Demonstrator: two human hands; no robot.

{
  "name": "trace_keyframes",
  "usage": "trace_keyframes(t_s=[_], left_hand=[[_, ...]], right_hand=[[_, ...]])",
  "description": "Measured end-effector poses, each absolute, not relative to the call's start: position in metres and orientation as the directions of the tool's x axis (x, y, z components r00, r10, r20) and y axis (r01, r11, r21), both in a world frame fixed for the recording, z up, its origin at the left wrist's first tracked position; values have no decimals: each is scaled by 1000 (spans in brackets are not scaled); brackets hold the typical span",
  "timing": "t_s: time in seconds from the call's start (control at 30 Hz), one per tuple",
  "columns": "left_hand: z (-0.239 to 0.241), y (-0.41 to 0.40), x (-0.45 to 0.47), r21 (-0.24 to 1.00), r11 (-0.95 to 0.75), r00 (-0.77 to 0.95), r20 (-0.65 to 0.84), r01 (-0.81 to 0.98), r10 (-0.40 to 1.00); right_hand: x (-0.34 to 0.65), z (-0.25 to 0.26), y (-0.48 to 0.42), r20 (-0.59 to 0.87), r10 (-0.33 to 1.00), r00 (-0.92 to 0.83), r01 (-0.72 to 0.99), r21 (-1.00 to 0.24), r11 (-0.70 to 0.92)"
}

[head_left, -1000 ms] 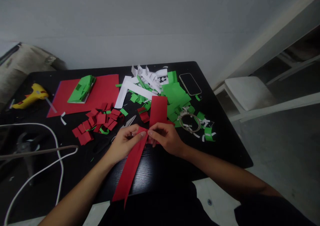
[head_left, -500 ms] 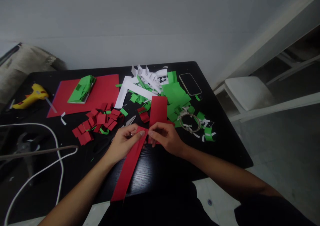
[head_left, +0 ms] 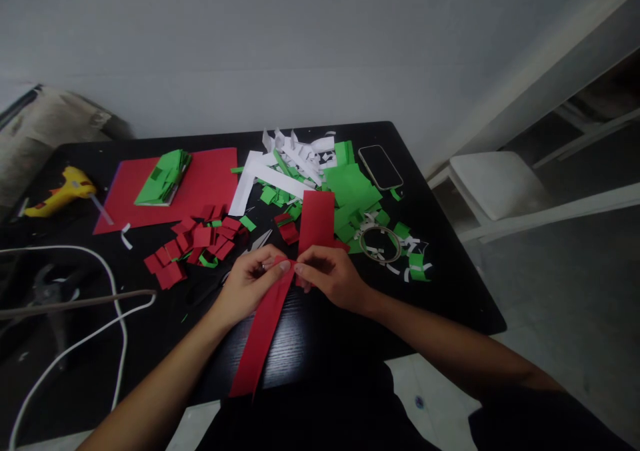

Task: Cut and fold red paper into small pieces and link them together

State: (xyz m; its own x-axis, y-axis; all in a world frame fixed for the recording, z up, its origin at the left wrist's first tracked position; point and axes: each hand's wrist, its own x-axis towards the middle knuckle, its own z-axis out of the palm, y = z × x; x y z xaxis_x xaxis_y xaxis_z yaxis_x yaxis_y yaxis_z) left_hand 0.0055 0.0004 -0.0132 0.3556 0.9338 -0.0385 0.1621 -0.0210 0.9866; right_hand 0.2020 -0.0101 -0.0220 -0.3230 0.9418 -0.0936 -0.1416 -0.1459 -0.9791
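A long red paper strip point(head_left: 263, 334) runs from the table's front edge up to my hands, and its far part point(head_left: 317, 219) lies flat beyond them. My left hand point(head_left: 250, 281) pinches the strip at a fold, thumb and fingers closed on it. Facing it, my right hand point(head_left: 333, 276) also pinches the same strip at the fold, fingertips nearly touching the left ones. Both hands rest over the black table point(head_left: 320, 334) near its front middle.
Small red paper squares point(head_left: 193, 244) lie left of my hands, with scissors point(head_left: 260, 241) partly hidden. Green scraps point(head_left: 355, 194), white strips point(head_left: 280, 171), a tape roll point(head_left: 380, 243), a phone point(head_left: 380, 167), a red sheet point(head_left: 210, 178), a yellow glue gun point(head_left: 63, 190) and a white cable point(head_left: 117, 318) surround them.
The strip's near end has swung slightly right and shortened toward the table edge as my fingers shifted along the fold. Hands stay almost in place.
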Motion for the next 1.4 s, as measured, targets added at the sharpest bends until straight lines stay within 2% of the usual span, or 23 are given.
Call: trace_keyframes(t_s=[0.13, 1.0, 1.3, 1.4], left_hand=[[-14, 1, 6, 982, -51, 338, -14, 182, 941], [-15, -1, 7, 985, 49, 309, -99, 164, 946], [-15, -1, 9, 984, 2, 253, -48, 179, 966], [-16, -1, 8, 985, 54, 251, -95, 165, 963]], right_hand=[[202, -22, -10, -98, 941, -325, -140, -979, -151], [200, -24, -9, -114, 937, -330, -148, -974, -171], [200, -23, -8, -112, 937, -330, -144, -975, -167], [201, -23, -7, -116, 941, -317, -151, -974, -171]])
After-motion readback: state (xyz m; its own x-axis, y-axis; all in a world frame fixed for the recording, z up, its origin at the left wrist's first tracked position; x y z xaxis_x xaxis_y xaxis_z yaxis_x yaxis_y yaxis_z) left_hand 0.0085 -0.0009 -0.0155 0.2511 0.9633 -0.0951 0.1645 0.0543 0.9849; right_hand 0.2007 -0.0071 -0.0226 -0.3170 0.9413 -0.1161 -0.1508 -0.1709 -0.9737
